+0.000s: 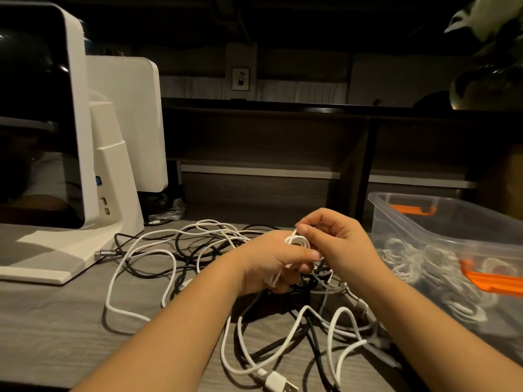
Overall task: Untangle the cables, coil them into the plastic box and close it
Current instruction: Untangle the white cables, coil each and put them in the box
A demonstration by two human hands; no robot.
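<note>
Shop counter, likely — white point-of-sale terminal (76, 131) (twin screens) on grey desk (56, 329), shelving (283, 154) behind.

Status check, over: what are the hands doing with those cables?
Left hand and right hand both grip a small white coil. Tangle remains on table. Plastic box open, coils inside.

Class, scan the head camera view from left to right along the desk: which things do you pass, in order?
White monitor stand → loose white and black cables → left hand → right hand, both on a small white coil → clear plastic box with orange latches.
</note>
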